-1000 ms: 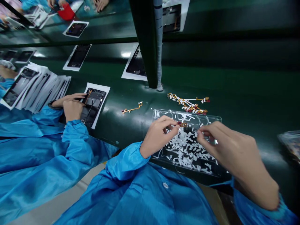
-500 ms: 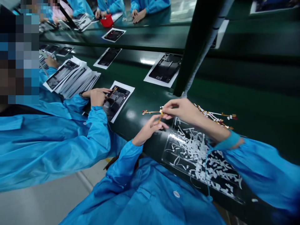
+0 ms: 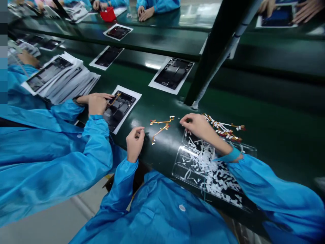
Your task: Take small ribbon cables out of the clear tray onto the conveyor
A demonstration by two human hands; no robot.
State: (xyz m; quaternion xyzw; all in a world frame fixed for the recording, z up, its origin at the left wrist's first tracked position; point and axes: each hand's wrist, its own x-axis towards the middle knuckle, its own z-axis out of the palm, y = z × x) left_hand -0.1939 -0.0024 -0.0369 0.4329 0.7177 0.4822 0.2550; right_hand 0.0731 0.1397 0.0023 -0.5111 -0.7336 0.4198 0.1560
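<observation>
Two thin orange flex cables lie on the green bench between my hands: the upper flex cable (image 3: pixel 161 121) and the lower flex cable (image 3: pixel 159 133). Left of them is my left hand (image 3: pixel 135 142), loosely curled with a gap between thumb and forefinger and nothing visible in it. My right hand (image 3: pixel 196 125) is pinched just right of the cables; whatever its fingertips hold, if anything, is too small to name. Beyond the right wrist lies a pile of flex cables (image 3: pixel 223 128). Beneath the right forearm, a clear plastic tray (image 3: pixel 177 166) holds many white paper strips (image 3: pixel 210 166).
A dark metal post (image 3: pixel 203 73) rises behind my right hand. At left, a co-worker's hands (image 3: pixel 98 103) rest over a tablet housing (image 3: pixel 120 110) on white paper. A stack of housings (image 3: pixel 63 79) and another tablet housing (image 3: pixel 174 74) stand farther back.
The flex cable held between both hands now lies on the bench beside another one. My hands have moved apart, the left one to the left. Hands appear at the far upper right.
</observation>
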